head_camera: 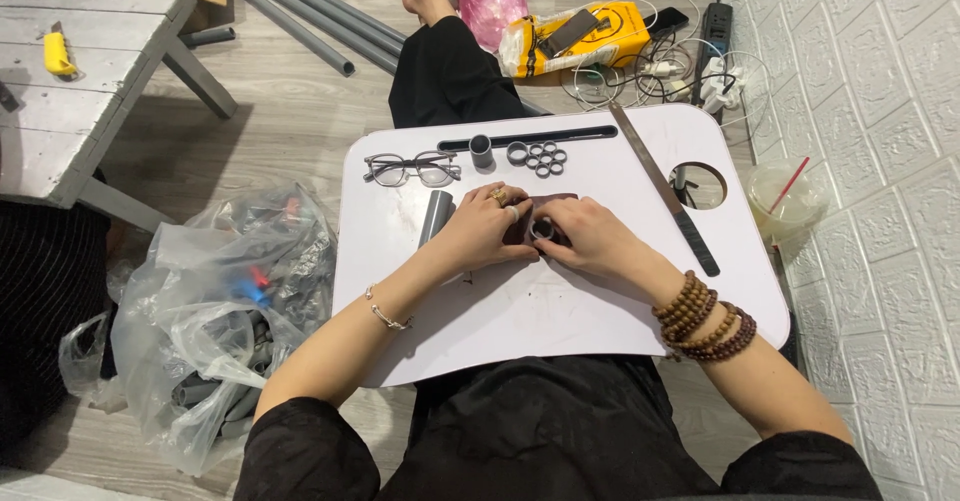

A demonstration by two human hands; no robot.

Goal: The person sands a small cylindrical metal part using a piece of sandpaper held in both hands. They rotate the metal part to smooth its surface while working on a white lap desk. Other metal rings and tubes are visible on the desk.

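Grey plastic, cut short into a small pipe ring (542, 229), sits upright at the middle of the white lap tray (560, 311), pinched between both hands over a dark reddish-brown sheet (552, 202) that lies flat on the tray. The left hand (483, 229), with a gold ring on one finger and a thin bracelet at the wrist, closes on the ring from nine o'clock, fingers curled tight against it. The right hand (590, 239), its wrist wrapped in brown wooden beads, presses in from three o'clock, thumb and fingertips narrow around the ring's rim. Just at ten o'clock of the left hand lies a longer grey pipe piece (436, 215), partly hidden under the fingers. Toward twelve o'clock on the tray stand a short upright grey pipe stub (481, 151) and a cluster of small grey rings (538, 157) glued together, with thin-framed spectacles (411, 169) at eleven o'clock. A long metal ruler (664, 188) runs slantwise at two o'clock.
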